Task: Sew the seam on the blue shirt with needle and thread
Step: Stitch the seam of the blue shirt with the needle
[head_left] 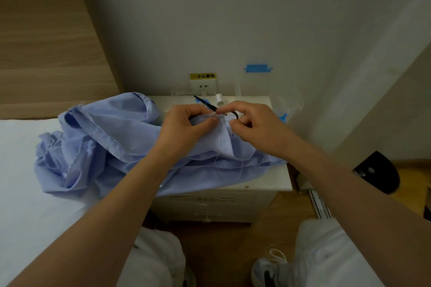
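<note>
The blue shirt [112, 137] is draped from the bed [23, 182] across the top of the white nightstand [275, 177], and its worked part is held up over the middle of that top. A fold of the cloth at the seam is pinched between thumb and curled fingers of the left hand [184, 123]. The thumb and forefinger of the right hand [254, 123] are pressed together just beside that fold, with the other fingers curled. What is held there is too small to be made out, but it is judged to be the needle. White thread [218, 161] is seen trailing down from the pinch over the front of the shirt.

The step in hand is judged to be a stitch in the middle of the seam. For the next move the needle must be drawn through and the slack thread pulled up while the fold is kept taut.

Black scissors [205, 102] and a white thread spool [218, 99] lie near the back edge of the nightstand, behind the hands. On the wall above, a yellow label [203, 75] over the socket [203, 86] can be read as 小心触电. A strip of blue tape [257, 68] is fixed to the wall to its right. No brand can be read.
</note>
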`<action>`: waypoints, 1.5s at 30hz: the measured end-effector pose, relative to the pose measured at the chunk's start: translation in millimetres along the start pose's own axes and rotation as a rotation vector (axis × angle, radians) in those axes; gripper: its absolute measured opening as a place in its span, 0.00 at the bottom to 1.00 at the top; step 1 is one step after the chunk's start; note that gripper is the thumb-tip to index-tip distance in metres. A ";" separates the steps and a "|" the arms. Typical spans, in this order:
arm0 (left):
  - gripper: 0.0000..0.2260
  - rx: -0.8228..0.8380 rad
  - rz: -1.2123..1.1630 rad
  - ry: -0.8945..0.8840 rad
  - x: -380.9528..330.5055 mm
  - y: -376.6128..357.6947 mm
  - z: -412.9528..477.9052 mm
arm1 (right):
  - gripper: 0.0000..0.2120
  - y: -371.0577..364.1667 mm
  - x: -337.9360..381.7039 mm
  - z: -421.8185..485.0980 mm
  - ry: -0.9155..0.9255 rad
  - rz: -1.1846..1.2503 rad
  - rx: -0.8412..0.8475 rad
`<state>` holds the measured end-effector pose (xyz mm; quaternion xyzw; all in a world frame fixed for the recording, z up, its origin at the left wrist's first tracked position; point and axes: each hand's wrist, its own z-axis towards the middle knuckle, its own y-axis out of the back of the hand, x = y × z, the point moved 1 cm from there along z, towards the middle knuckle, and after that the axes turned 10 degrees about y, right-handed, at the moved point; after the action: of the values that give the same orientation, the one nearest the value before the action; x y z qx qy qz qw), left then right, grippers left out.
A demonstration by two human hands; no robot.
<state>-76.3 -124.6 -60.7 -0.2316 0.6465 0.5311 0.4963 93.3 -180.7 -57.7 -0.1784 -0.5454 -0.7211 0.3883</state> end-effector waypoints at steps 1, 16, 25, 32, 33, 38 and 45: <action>0.04 -0.008 0.023 -0.009 1.5 -0.5 0.8 | 0.13 -0.8 -0.8 0.4 0.003 -0.023 0.000; 0.06 -0.085 0.083 0.036 3.0 0.0 2.8 | 0.07 -3.5 -3.2 1.5 -0.060 0.009 -0.065; 0.07 0.100 -0.143 0.167 -3.7 6.5 0.5 | 0.08 5.0 4.5 1.2 -0.121 0.323 -0.018; 0.09 0.198 -0.209 0.177 -6.1 10.7 -1.0 | 0.08 6.8 4.2 1.3 -0.159 0.415 0.040; 0.09 0.200 -0.213 0.180 -6.6 10.5 -1.4 | 0.09 7.0 4.2 1.0 -0.160 0.421 0.038; 0.08 0.220 -0.213 0.185 -5.0 10.8 -0.7 | 0.10 8.2 5.2 0.2 -0.163 0.449 0.038; 0.08 0.230 -0.225 0.195 -5.6 12.1 -1.3 | 0.10 8.3 5.4 0.5 -0.181 0.469 0.052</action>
<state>-84.6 -123.1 -50.3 -0.2944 0.7180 0.3700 0.5107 96.1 -183.2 -48.5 -0.3540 -0.5399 -0.5781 0.4990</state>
